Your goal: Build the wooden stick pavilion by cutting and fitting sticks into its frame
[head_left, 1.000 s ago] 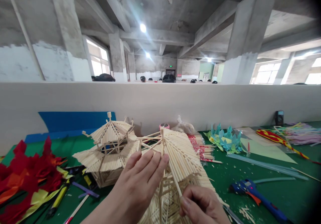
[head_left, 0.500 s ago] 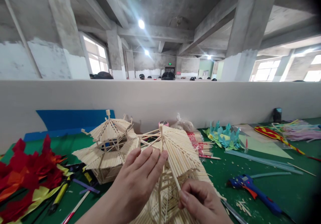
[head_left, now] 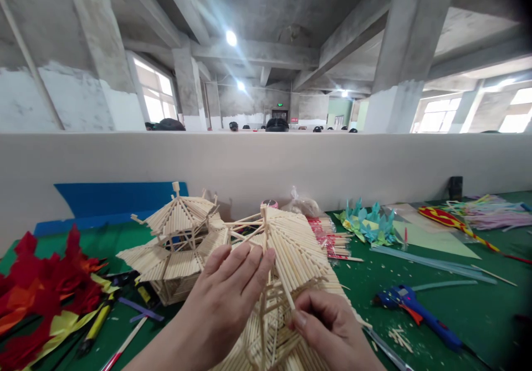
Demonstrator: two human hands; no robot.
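In front of me stands a pavilion model point(head_left: 297, 243) built of thin wooden sticks, its roof partly covered and partly bare frame. My left hand point(head_left: 226, 290) lies over the left side of that roof, fingers stretched out and pressed on it near the peak; what is beneath the palm is hidden. My right hand point(head_left: 328, 326) pinches the lower end of a wooden stick point(head_left: 286, 288) between thumb and forefinger. This stick slopes along the roof's front edge, its upper part close to my left fingertips. A second, finished-looking stick pavilion point(head_left: 178, 221) stands behind to the left.
A blue glue gun point(head_left: 419, 310) lies on the green table at right, near stick scraps point(head_left: 399, 339). Packed sticks point(head_left: 332, 238) and a teal paper flower point(head_left: 369, 221) sit behind. Red paper shapes point(head_left: 45, 277) and a yellow cutter point(head_left: 97, 324) are at left. A white partition point(head_left: 266, 163) runs across the back.
The view has shifted slightly. Both hands keep nearly the same place on the model, with the right hand still pinching the stick's lower end.
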